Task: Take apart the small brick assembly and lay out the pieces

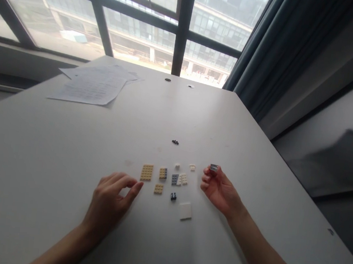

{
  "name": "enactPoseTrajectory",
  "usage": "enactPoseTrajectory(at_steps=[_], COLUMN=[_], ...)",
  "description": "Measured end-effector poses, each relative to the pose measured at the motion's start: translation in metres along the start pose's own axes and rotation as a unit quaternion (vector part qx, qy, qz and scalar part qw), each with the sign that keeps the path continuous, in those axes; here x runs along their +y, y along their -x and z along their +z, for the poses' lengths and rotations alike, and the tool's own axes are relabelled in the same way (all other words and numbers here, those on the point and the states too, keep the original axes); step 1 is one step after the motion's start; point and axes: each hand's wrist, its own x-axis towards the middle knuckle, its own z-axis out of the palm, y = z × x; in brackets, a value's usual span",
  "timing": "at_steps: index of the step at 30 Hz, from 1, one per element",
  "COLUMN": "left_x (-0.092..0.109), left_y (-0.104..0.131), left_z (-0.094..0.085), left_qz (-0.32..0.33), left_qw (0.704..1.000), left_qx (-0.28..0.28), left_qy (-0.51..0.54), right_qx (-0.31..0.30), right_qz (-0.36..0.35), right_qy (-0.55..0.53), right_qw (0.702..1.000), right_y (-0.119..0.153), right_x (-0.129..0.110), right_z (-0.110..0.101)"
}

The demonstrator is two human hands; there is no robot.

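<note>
Raised over the table's right side, my right hand (220,192) is closed, pinching a small grey toy brick (213,168) between thumb and fingers. My left hand (111,198) rests on the table with its fingers curled and thumb tip against the index finger; no object shows in it. Just beyond its fingertips lies a tan studded plate (146,173). To the right are a tan-and-grey block (163,173), a smaller tan plate (158,189), a grey plate (174,179) beside white studded pieces (183,179), a dark brick (173,196) and a flat white tile (185,211).
Small white pieces (177,166) and a white arched piece (192,167) lie behind the plates, with small black parts (175,142) farther back. Printed papers (93,83) cover the table's far left. Windows stand behind, and a dark curtain (267,45) hangs at right.
</note>
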Motion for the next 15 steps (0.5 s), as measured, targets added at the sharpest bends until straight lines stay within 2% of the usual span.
enactPoseTrajectory(at_steps=[2,5,7,9,10,11,13,15], left_x=[-0.001,-0.002,-0.002,0.0,0.002,0.003,0.007,0.011], left_y=[0.0,0.001,0.001,0.001,0.001,0.001,0.001,0.003], left_z=[0.0,0.001,0.001,0.001,0.001,0.001,0.001,0.001], left_qz=[0.002,0.005,0.014,0.04,0.06,0.082,0.128,0.173], left_qw=[1.0,1.0,1.0,0.999,0.998,0.997,0.991,0.984], left_qx=[0.003,0.006,0.009,0.007,0.002,-0.006,-0.026,-0.05], left_qy=[0.001,0.0,-0.002,-0.004,-0.004,-0.004,0.001,0.011], right_qx=[-0.008,-0.005,0.0,-0.013,-0.032,-0.058,-0.118,-0.16], right_qz=[0.005,-0.006,-0.031,-0.071,-0.098,-0.131,-0.202,-0.256], right_qy=[-0.022,-0.001,0.071,0.227,0.333,0.443,0.634,0.746], right_qw=[1.0,1.0,0.997,0.971,0.937,0.885,0.737,0.593], right_y=[0.001,0.002,0.005,0.011,0.015,0.019,0.028,0.034], right_x=[0.0,0.002,0.005,0.012,0.017,0.023,0.037,0.051], right_z=[0.002,0.002,0.003,0.006,0.009,0.012,0.017,0.02])
